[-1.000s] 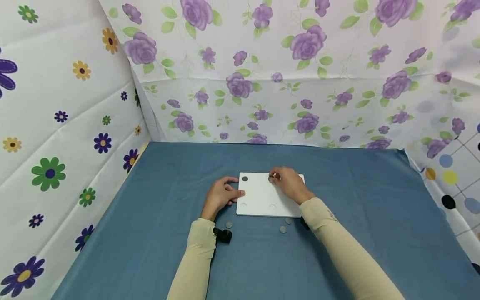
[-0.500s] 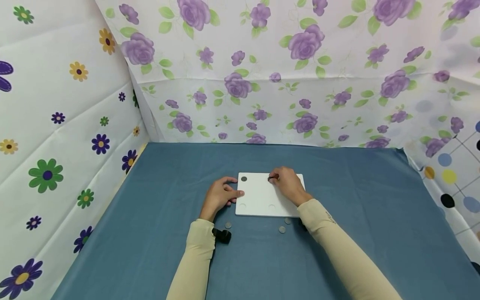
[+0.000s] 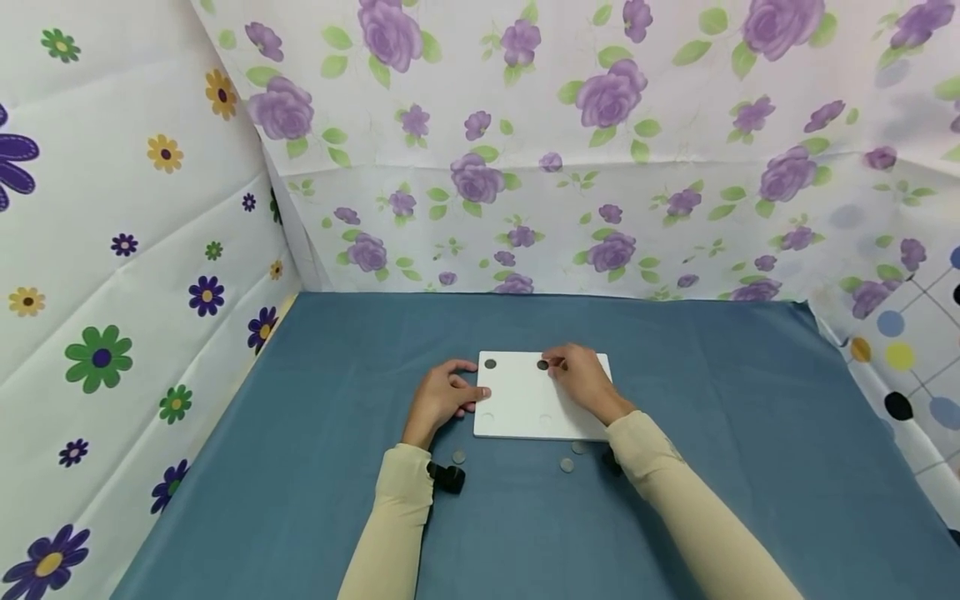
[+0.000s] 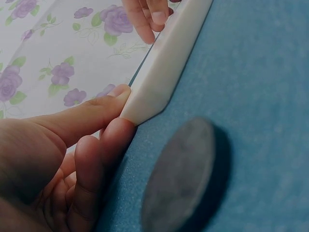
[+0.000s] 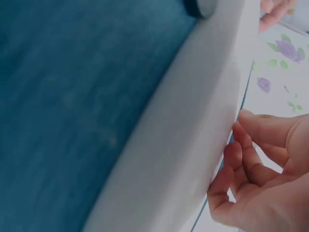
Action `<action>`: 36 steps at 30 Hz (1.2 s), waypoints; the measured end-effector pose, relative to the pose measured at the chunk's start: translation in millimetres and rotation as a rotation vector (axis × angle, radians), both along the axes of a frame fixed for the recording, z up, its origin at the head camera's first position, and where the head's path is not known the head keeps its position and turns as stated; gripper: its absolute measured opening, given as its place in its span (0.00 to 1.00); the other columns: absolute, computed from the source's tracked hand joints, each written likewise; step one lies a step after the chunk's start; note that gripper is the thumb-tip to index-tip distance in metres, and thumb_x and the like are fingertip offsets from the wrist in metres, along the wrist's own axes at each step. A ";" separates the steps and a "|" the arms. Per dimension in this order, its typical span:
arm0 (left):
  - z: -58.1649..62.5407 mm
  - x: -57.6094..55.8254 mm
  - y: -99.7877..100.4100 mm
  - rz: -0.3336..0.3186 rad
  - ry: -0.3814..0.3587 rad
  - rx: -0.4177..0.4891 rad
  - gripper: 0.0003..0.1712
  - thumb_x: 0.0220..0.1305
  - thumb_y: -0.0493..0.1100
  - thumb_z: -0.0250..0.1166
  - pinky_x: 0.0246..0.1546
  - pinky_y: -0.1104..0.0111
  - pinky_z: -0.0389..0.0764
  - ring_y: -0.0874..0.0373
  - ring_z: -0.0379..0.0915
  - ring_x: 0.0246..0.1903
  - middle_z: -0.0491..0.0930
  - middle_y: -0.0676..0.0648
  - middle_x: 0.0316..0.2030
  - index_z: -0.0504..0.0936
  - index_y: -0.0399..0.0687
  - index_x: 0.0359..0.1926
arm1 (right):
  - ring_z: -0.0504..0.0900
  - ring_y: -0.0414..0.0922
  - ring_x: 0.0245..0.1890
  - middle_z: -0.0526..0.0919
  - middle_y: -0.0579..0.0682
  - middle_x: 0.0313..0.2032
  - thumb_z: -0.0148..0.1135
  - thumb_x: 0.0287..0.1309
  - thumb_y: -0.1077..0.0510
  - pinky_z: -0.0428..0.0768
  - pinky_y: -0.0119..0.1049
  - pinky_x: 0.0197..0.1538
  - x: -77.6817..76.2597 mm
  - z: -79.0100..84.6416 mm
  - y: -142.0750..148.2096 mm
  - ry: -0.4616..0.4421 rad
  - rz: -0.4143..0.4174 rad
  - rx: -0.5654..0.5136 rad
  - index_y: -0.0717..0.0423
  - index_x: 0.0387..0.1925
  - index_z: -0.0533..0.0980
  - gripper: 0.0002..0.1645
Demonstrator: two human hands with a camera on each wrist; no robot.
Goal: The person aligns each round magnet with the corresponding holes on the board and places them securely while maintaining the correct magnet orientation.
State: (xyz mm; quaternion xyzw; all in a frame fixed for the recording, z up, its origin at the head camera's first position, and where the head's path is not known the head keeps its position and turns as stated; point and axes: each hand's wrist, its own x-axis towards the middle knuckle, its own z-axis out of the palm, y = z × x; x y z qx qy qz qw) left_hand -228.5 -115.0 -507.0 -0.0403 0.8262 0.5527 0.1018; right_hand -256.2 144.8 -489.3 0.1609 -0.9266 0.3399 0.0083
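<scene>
A white rectangular board point(image 3: 517, 396) with shallow round recesses lies on the table. My left hand point(image 3: 440, 398) grips its left edge; in the left wrist view the thumb is on top and a finger is against the side. One dark round disc point(image 3: 491, 364) lies flat at the board's far left corner. A second dark disc point(image 3: 542, 365) lies at the far middle, partly under the fingertips of my right hand point(image 3: 585, 382). That hand touches the disc with loosely bent fingers. In the right wrist view point(image 5: 260, 169) the disc is hidden.
On the blue cloth point(image 3: 360, 375) in front of the board lie several loose grey discs, one point(image 3: 459, 457) near the left wrist and another point(image 3: 567, 465) nearer the right. Floral sheets point(image 3: 480, 179) stand behind and at the sides.
The disc at the far middle was pinched on a tilt by the right fingers; it now lies flat and shows more. The left hand has stayed on the board's edge.
</scene>
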 end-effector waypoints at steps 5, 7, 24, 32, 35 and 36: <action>-0.1 0.2 -1.3 0.001 0.002 -0.006 0.29 0.52 0.45 0.79 0.20 0.66 0.78 0.56 0.78 0.18 0.84 0.45 0.25 0.80 0.53 0.55 | 0.79 0.54 0.42 0.82 0.59 0.42 0.61 0.63 0.70 0.78 0.48 0.45 6.6 1.3 11.9 0.054 -0.054 -0.029 0.63 0.50 0.82 0.14; -0.9 0.5 -1.4 0.001 0.001 -0.009 0.29 0.52 0.45 0.79 0.20 0.66 0.78 0.56 0.77 0.18 0.84 0.45 0.25 0.80 0.52 0.55 | 0.79 0.52 0.38 0.82 0.58 0.39 0.63 0.63 0.68 0.78 0.47 0.41 10.3 1.9 18.1 0.066 -0.110 -0.039 0.62 0.44 0.83 0.09; -8.2 1.3 3.7 -0.009 -0.006 0.010 0.30 0.51 0.45 0.79 0.20 0.66 0.78 0.56 0.76 0.17 0.83 0.45 0.25 0.79 0.54 0.56 | 0.80 0.52 0.34 0.82 0.62 0.41 0.48 0.74 0.39 0.77 0.47 0.37 26.8 1.2 80.4 -0.226 -0.305 0.028 0.64 0.53 0.78 0.31; -9.6 3.0 8.9 -0.025 -0.019 -0.001 0.30 0.52 0.46 0.79 0.20 0.66 0.78 0.56 0.78 0.19 0.83 0.45 0.26 0.79 0.54 0.57 | 0.72 0.46 0.18 0.78 0.54 0.30 0.58 0.69 0.41 0.71 0.39 0.22 36.3 -5.2 101.8 -0.462 -0.193 -0.002 0.61 0.72 0.57 0.42; -5.6 -0.2 5.2 0.001 0.007 -0.022 0.30 0.52 0.45 0.79 0.21 0.66 0.79 0.55 0.79 0.20 0.83 0.46 0.26 0.79 0.54 0.56 | 0.68 0.44 0.17 0.77 0.53 0.26 0.61 0.68 0.42 0.69 0.38 0.21 28.0 -2.1 100.8 -0.464 -0.113 -0.016 0.55 0.75 0.53 0.45; -4.2 -1.0 4.2 0.010 0.012 -0.030 0.30 0.52 0.45 0.79 0.21 0.65 0.79 0.54 0.79 0.20 0.83 0.46 0.26 0.79 0.54 0.56 | 0.68 0.44 0.16 0.77 0.52 0.25 0.62 0.67 0.42 0.68 0.38 0.20 25.8 -1.5 100.0 -0.461 -0.091 -0.022 0.53 0.76 0.52 0.47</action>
